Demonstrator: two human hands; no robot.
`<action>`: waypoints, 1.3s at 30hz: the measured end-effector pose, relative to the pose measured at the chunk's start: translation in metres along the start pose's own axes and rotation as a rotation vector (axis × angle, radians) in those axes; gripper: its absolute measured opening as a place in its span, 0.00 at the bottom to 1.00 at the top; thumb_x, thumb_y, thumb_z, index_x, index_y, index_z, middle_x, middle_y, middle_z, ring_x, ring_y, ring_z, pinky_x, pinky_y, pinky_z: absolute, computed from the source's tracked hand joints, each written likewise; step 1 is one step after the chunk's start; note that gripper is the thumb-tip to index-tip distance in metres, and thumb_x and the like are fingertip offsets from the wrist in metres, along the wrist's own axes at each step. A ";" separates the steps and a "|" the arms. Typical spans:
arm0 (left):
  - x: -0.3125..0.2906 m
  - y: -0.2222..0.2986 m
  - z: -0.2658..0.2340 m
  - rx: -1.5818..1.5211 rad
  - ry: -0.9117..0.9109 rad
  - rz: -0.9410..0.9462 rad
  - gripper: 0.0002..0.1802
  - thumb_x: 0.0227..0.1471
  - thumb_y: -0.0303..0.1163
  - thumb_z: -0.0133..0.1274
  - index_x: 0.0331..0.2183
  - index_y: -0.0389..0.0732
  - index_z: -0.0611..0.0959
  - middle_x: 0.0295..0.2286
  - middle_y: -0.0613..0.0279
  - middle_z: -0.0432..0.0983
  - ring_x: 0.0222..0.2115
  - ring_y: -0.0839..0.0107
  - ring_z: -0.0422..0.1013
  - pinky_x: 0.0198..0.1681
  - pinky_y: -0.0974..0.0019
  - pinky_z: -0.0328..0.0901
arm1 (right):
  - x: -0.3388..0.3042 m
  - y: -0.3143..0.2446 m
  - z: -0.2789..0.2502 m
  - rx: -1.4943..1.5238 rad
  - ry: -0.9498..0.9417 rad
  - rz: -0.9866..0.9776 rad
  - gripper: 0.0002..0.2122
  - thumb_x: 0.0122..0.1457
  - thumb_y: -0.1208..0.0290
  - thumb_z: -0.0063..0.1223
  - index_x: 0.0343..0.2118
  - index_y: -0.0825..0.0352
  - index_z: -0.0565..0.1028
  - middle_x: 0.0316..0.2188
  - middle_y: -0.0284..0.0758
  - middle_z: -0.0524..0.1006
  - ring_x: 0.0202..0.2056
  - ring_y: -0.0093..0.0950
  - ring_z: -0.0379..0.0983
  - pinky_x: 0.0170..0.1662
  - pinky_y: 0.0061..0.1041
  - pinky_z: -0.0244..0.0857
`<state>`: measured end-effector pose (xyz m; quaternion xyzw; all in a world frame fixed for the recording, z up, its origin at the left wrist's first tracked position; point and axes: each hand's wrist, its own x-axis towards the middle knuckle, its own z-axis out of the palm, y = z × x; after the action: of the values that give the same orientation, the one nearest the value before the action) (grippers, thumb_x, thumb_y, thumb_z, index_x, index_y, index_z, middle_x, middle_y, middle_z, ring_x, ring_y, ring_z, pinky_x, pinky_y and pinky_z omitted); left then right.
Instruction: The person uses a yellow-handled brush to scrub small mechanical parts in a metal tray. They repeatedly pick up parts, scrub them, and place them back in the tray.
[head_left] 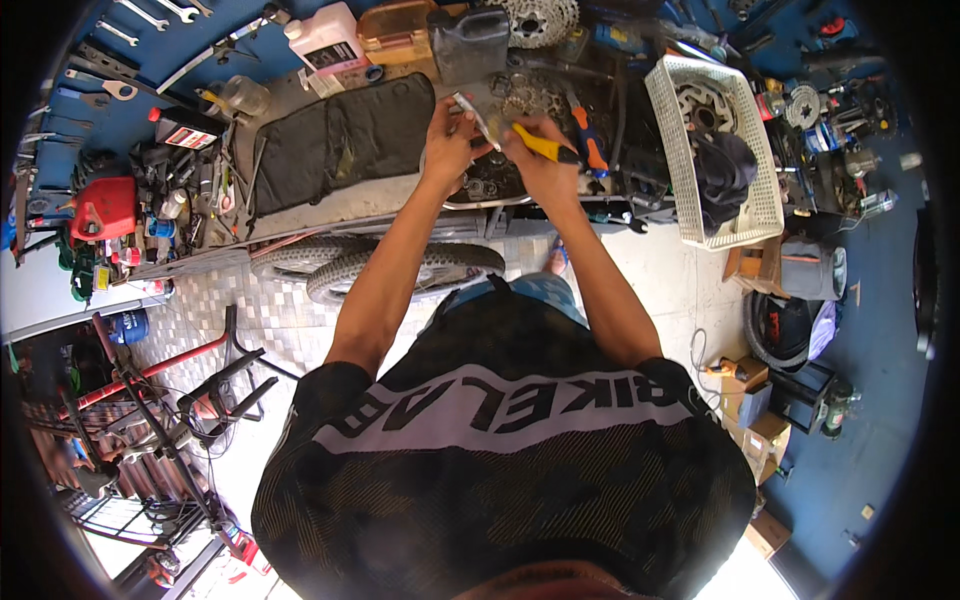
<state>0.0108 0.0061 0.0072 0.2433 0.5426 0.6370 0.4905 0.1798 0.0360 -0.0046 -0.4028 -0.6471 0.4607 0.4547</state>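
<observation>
Over the workbench, my left hand [449, 148] is closed around a slim silver metal part [468, 106], which slants down toward my other hand. My right hand [543, 172] grips a yellow-handled tool [540, 144] with a dark end; its tan, blurred head looks like a brush and meets the metal part. Under both hands is a dark tray [497, 199] with small metal parts, partly hidden by my wrists. To the right of my right hand lies an orange-and-blue-handled tool [589, 140].
A black cloth mat [345, 140] covers the bench on the left. A white basket [684, 190] with disc-shaped parts and dark cloth stands right. At the back are a pink-liquid jug [327, 42], a black container [468, 45] and a cassette [540, 20]. Bicycle tyres [400, 272] sit below the bench.
</observation>
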 end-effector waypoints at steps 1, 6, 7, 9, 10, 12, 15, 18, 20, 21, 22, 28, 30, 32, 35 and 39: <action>-0.003 0.000 0.006 0.031 -0.001 -0.005 0.13 0.73 0.31 0.50 0.55 0.52 0.76 0.45 0.63 0.75 0.41 0.69 0.74 0.45 0.53 0.81 | 0.001 -0.005 0.005 -0.037 0.013 -0.049 0.10 0.64 0.69 0.66 0.43 0.67 0.80 0.29 0.39 0.83 0.31 0.25 0.80 0.37 0.27 0.73; 0.004 0.013 -0.005 -0.243 0.014 -0.017 0.14 0.73 0.30 0.49 0.56 0.52 0.72 0.44 0.61 0.73 0.41 0.67 0.75 0.46 0.53 0.80 | 0.005 0.027 -0.035 -0.304 -0.147 0.161 0.13 0.61 0.60 0.67 0.44 0.59 0.81 0.33 0.45 0.85 0.36 0.46 0.84 0.40 0.39 0.76; 0.008 0.013 -0.009 -0.277 0.005 -0.025 0.13 0.73 0.29 0.48 0.56 0.52 0.71 0.45 0.61 0.73 0.42 0.66 0.76 0.47 0.53 0.79 | 0.003 0.030 -0.039 -0.516 -0.139 0.065 0.14 0.60 0.55 0.66 0.45 0.55 0.81 0.32 0.45 0.85 0.38 0.50 0.84 0.41 0.44 0.77; 0.013 0.013 -0.013 -0.335 -0.024 -0.035 0.12 0.74 0.33 0.48 0.55 0.51 0.71 0.47 0.55 0.76 0.45 0.59 0.78 0.49 0.48 0.78 | 0.009 0.030 -0.042 -0.610 -0.159 0.073 0.15 0.60 0.53 0.66 0.45 0.53 0.81 0.32 0.46 0.85 0.38 0.53 0.83 0.41 0.46 0.76; 0.013 0.010 -0.012 -0.360 0.019 -0.076 0.11 0.74 0.33 0.47 0.55 0.51 0.70 0.46 0.55 0.76 0.44 0.59 0.78 0.49 0.48 0.78 | 0.012 0.030 -0.043 -0.658 -0.169 0.077 0.15 0.60 0.53 0.66 0.45 0.53 0.81 0.32 0.47 0.85 0.39 0.54 0.82 0.42 0.47 0.76; 0.012 0.006 -0.008 -0.411 0.109 -0.156 0.10 0.76 0.34 0.44 0.55 0.50 0.69 0.44 0.55 0.76 0.43 0.58 0.79 0.49 0.47 0.77 | 0.018 0.017 -0.036 -0.451 -0.150 0.059 0.15 0.58 0.57 0.71 0.44 0.58 0.82 0.30 0.41 0.85 0.34 0.39 0.84 0.39 0.37 0.77; 0.016 -0.009 -0.005 -0.413 0.109 -0.187 0.13 0.75 0.30 0.41 0.58 0.52 0.66 0.45 0.56 0.73 0.42 0.61 0.77 0.50 0.50 0.76 | 0.018 -0.027 -0.009 0.019 -0.231 0.016 0.14 0.57 0.64 0.75 0.41 0.64 0.83 0.28 0.33 0.84 0.31 0.19 0.79 0.36 0.25 0.73; 0.016 -0.004 0.011 -0.440 0.116 -0.140 0.10 0.77 0.38 0.40 0.55 0.50 0.67 0.41 0.56 0.74 0.40 0.59 0.77 0.48 0.43 0.75 | 0.023 0.003 -0.008 0.071 -0.198 0.126 0.13 0.58 0.65 0.74 0.41 0.65 0.83 0.30 0.34 0.85 0.31 0.21 0.80 0.38 0.25 0.74; 0.006 0.003 0.014 -0.357 0.152 -0.292 0.10 0.77 0.37 0.39 0.56 0.50 0.67 0.40 0.57 0.73 0.42 0.59 0.76 0.48 0.42 0.74 | 0.025 0.009 -0.022 -0.211 -0.156 0.052 0.13 0.58 0.66 0.73 0.41 0.66 0.83 0.31 0.36 0.85 0.30 0.23 0.80 0.38 0.25 0.74; 0.007 0.000 0.011 -0.356 0.150 -0.276 0.11 0.77 0.37 0.38 0.56 0.50 0.67 0.40 0.56 0.73 0.42 0.58 0.75 0.48 0.41 0.73 | 0.024 0.008 -0.021 -0.145 -0.162 0.008 0.13 0.58 0.67 0.73 0.41 0.66 0.83 0.31 0.36 0.86 0.30 0.24 0.80 0.37 0.25 0.74; 0.008 -0.003 0.008 -0.355 0.148 -0.260 0.11 0.78 0.37 0.38 0.57 0.50 0.66 0.40 0.56 0.72 0.43 0.57 0.75 0.48 0.41 0.73 | 0.021 0.007 -0.020 -0.080 -0.167 -0.035 0.12 0.58 0.67 0.73 0.41 0.66 0.83 0.31 0.36 0.86 0.30 0.24 0.80 0.37 0.25 0.74; 0.001 0.006 0.020 -0.362 0.173 -0.289 0.14 0.78 0.36 0.37 0.60 0.50 0.65 0.43 0.54 0.71 0.42 0.54 0.75 0.43 0.41 0.74 | 0.020 0.033 -0.027 -0.216 -0.163 0.028 0.13 0.59 0.65 0.71 0.43 0.65 0.82 0.33 0.37 0.86 0.34 0.29 0.84 0.39 0.28 0.75; 0.005 -0.007 0.008 -0.338 0.158 -0.200 0.14 0.76 0.35 0.39 0.59 0.50 0.62 0.52 0.45 0.68 0.47 0.46 0.75 0.48 0.37 0.75 | 0.009 0.002 -0.021 -0.063 -0.184 -0.008 0.14 0.59 0.65 0.71 0.43 0.65 0.82 0.33 0.38 0.86 0.34 0.31 0.85 0.39 0.29 0.76; 0.015 -0.024 -0.001 -0.333 0.131 -0.083 0.14 0.77 0.35 0.38 0.59 0.50 0.61 0.53 0.43 0.67 0.49 0.42 0.75 0.48 0.36 0.75 | 0.003 -0.015 -0.013 -0.143 -0.194 -0.063 0.14 0.60 0.64 0.71 0.43 0.65 0.82 0.32 0.39 0.86 0.33 0.32 0.85 0.38 0.31 0.76; -0.005 0.001 0.013 -0.374 0.139 -0.297 0.15 0.77 0.37 0.36 0.60 0.47 0.61 0.45 0.48 0.70 0.48 0.44 0.76 0.50 0.39 0.78 | 0.009 0.018 -0.030 -0.291 -0.124 -0.026 0.13 0.61 0.63 0.70 0.44 0.64 0.82 0.29 0.39 0.85 0.30 0.33 0.84 0.36 0.30 0.75; 0.002 0.008 0.008 -0.474 0.127 -0.287 0.11 0.77 0.37 0.37 0.55 0.47 0.59 0.48 0.43 0.71 0.48 0.44 0.77 0.55 0.38 0.78 | 0.013 0.002 -0.039 -0.151 -0.166 0.250 0.15 0.60 0.60 0.70 0.46 0.59 0.83 0.30 0.39 0.86 0.35 0.39 0.85 0.38 0.35 0.76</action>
<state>0.0138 0.0123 0.0160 0.0020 0.4370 0.6843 0.5838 0.2137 0.0579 0.0030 -0.4738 -0.6601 0.4953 0.3073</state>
